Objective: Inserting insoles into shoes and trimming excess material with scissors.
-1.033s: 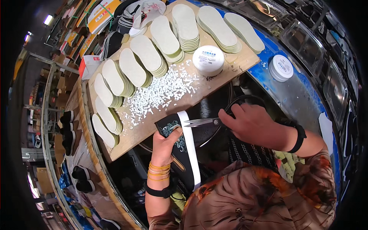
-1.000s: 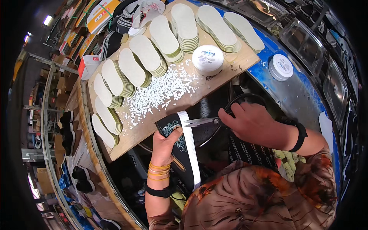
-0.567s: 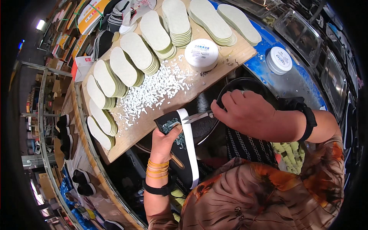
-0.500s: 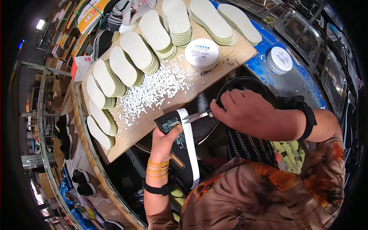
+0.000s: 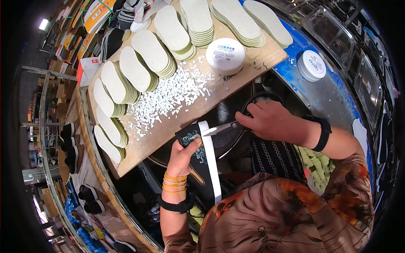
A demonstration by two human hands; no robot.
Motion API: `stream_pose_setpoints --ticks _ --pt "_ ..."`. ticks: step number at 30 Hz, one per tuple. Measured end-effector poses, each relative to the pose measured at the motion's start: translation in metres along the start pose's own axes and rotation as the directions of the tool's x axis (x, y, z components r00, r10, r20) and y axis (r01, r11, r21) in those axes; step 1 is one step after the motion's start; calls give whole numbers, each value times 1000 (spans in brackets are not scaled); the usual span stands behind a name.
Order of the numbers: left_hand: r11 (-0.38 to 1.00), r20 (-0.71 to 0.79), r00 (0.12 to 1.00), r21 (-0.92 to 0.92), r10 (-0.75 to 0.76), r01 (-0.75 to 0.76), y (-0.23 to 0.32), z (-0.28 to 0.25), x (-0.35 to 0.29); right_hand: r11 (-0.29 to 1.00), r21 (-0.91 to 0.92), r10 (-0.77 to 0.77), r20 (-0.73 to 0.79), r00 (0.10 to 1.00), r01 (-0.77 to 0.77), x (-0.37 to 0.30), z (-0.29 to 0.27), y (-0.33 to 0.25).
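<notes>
My left hand (image 5: 182, 155) is closed round a black cloth shoe (image 5: 206, 170) with teal embroidery on its upper, the thumb pressing on the stitched part. Along the shoe's right side runs a white sole edge (image 5: 214, 173). My right hand (image 5: 273, 121) has its fingers wrapped round the handles of metal scissors (image 5: 220, 129). The scissor blades point left, their tips at the white edge near the far end of the shoe. The handles are mostly hidden by my fingers.
Beyond my hands, a wooden board (image 5: 168, 126) bears small white scraps (image 5: 168, 95), stacks of pale insoles (image 5: 154, 50) and a round white tub (image 5: 225, 56). Another tub (image 5: 312, 65) stands on the blue table at right. A dark round basin (image 5: 230, 141) lies below the scissors.
The scissor blades look closer together, and my right hand's fingers have shifted on the handles. My right forearm has moved slightly left and down. The left hand keeps its grip on the shoe.
</notes>
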State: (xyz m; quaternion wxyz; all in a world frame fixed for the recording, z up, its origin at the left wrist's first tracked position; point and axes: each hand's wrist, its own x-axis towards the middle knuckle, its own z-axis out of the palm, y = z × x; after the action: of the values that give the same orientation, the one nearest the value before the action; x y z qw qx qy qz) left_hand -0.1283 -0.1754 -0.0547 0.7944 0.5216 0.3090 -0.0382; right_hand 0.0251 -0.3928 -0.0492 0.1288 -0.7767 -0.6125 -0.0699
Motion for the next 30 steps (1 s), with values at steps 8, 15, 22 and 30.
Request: stream_pose_setpoints --ticks 8,15,22,30 --pt "999 52 998 -30 -24 26 -9 4 1 978 168 122 9 992 -122 -2 0 -1" --pt "998 -71 997 -62 4 -8 -15 4 2 996 45 79 83 993 -83 -8 -19 -3" --pt "999 -58 998 -25 22 -24 -18 3 5 998 -13 63 10 998 -63 -6 -21 -5" --pt "999 -115 993 -42 -6 1 -15 9 5 996 -89 4 32 999 -1 0 -27 -3"
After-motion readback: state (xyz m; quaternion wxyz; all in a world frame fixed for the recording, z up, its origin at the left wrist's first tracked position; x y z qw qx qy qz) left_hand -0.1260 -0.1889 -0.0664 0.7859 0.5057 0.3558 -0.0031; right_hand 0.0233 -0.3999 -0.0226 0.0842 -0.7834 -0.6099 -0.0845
